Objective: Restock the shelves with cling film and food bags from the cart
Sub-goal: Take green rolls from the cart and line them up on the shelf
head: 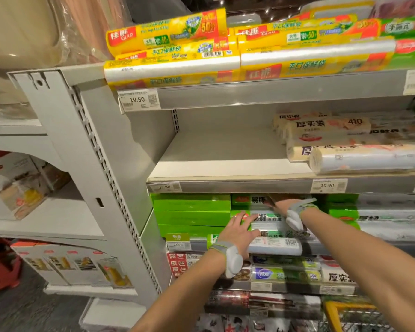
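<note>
Head view: left grip [238, 232] spread flat on cling film rolls [271, 218]; right grip [282, 206] unclear.

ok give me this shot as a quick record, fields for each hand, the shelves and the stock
left hand: fingers flat on the stacked cling film rolls, third shelf down
right hand: reaching into the same stack, fingers partly hidden, grip unclear
top shelf: yellow food bag rolls, tag 19.50
middle shelf: left part bare, pale rolls at right
left of stack: green boxes
cart: yellow frame, lower right corner
</note>
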The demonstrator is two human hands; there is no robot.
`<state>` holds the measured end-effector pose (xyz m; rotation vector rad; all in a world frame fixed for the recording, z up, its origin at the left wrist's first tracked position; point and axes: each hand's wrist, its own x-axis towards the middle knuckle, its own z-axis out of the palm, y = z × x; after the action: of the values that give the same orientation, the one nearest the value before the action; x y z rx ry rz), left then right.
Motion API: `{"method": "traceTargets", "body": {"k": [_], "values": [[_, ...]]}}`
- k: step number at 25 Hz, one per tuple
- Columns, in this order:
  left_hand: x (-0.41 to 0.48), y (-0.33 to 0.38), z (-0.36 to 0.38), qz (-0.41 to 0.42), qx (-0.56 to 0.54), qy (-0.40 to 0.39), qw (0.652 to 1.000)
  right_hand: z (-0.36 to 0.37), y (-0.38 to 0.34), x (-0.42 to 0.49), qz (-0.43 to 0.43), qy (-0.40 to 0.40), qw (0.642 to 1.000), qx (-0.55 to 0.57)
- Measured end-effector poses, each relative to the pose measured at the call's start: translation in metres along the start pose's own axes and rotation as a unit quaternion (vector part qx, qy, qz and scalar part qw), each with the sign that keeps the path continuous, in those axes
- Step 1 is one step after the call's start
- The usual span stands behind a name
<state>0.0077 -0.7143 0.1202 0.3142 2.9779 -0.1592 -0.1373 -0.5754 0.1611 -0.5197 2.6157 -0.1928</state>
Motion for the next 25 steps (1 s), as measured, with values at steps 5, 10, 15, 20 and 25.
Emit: {"method": "traceTargets", "body": {"k": [5,10,15,20,25], "values": [[0.005,-0.002,0.001,-0.002,-0.007,0.032,0.999,-0.005,-0.008,0.008,0.022,0.035,0.998,-0.052],[0.005,0.001,0.009,-0.004,0.011,0.021,1.000,0.004,-0.016,-0.008,0.015,0.012,0.998,-0.056],[0.005,-0.001,0.007,-0.003,-0.003,0.018,1.000,0.007,-0.019,-0.006,-0.004,0.011,0.996,-0.089],[-0.001,0.002,0.009,0.015,-0.023,0.021,0.999,0.013,-0.028,-0.012,-0.043,0.028,0.987,-0.152],[-0.023,-0.006,-0.011,-0.025,-0.066,0.073,0.995,-0.003,-0.057,-0.043,-0.151,0.142,0.963,-0.175]]}}
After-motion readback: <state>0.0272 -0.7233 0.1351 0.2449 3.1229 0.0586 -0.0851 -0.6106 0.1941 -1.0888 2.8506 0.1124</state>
